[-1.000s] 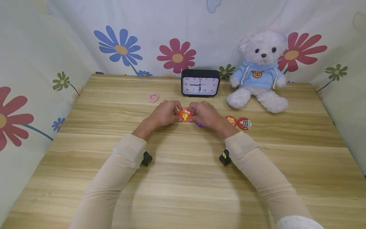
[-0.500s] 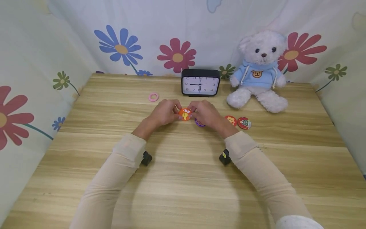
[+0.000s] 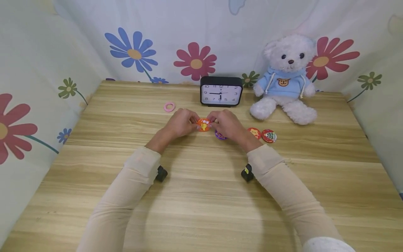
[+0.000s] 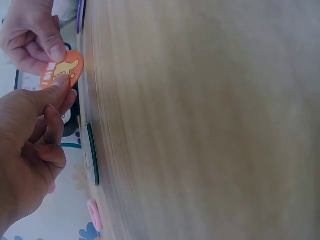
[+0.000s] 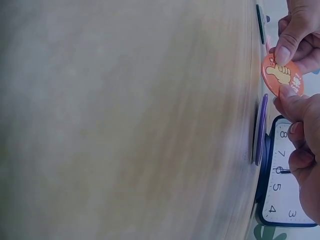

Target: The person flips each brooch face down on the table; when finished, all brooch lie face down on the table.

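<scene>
From where I stand, a round orange badge [image 3: 204, 125] is held between two bare hands: the left hand [image 3: 182, 123] pinches its left edge, the right hand [image 3: 227, 123] its right edge, so neither is nearer. Being round, it has no long axis; its printed face tilts up, and it appears lifted off the wood-grain table [image 3: 201, 196]. A purple badge [image 3: 220, 135] lies near it, partly hidden by the right hand. Behind are a black clock [image 3: 221, 95], a seated white teddy bear [image 3: 284, 84] and a flowered cloth [image 3: 163, 21].
</scene>
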`<state>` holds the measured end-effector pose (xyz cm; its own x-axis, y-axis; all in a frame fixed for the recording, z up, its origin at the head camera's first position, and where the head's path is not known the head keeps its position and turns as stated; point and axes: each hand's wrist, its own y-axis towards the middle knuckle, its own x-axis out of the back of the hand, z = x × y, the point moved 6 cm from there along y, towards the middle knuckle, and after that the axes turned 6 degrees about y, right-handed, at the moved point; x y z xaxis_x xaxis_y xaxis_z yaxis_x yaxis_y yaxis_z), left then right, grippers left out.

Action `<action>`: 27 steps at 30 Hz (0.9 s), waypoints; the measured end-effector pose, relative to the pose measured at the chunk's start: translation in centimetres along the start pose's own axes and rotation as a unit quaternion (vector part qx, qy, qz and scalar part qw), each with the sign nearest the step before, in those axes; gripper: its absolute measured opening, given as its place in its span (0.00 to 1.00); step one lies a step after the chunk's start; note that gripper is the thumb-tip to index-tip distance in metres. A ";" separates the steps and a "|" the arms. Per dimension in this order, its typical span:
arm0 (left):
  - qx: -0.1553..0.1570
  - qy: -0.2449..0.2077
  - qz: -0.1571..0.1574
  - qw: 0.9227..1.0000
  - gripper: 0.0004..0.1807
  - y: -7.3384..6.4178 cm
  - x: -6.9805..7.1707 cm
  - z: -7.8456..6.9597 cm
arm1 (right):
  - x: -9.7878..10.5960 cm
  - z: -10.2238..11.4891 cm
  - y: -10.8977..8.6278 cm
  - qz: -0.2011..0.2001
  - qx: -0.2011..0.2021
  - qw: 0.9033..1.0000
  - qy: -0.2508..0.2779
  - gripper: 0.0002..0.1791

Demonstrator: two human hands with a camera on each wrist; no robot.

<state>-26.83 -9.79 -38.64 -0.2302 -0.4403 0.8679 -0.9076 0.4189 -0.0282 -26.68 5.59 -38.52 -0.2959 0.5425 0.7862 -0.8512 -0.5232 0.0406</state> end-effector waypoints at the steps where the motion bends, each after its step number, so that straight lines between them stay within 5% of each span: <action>1: -0.001 0.002 0.000 1.000 0.08 0.0 0.0 0.0 | 0.0 0.0 0.0 -0.003 0.002 1.000 -0.002 0.11; 17: -0.021 0.012 -0.008 1.000 0.06 -0.2 0.1 -0.4 | 0.3 0.6 -0.3 -0.013 0.063 0.995 -0.071 0.08; 27: -0.013 -0.065 -0.001 0.998 0.16 -0.4 -0.1 0.0 | 0.0 0.4 -0.3 0.006 0.057 0.995 -0.081 0.11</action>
<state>-26.42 -9.90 -38.72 -0.2747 -0.5399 0.7956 -0.8985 0.4388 -0.0125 -26.28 5.46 -38.25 -0.2241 0.4277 0.8757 -0.7903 -0.6056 0.0935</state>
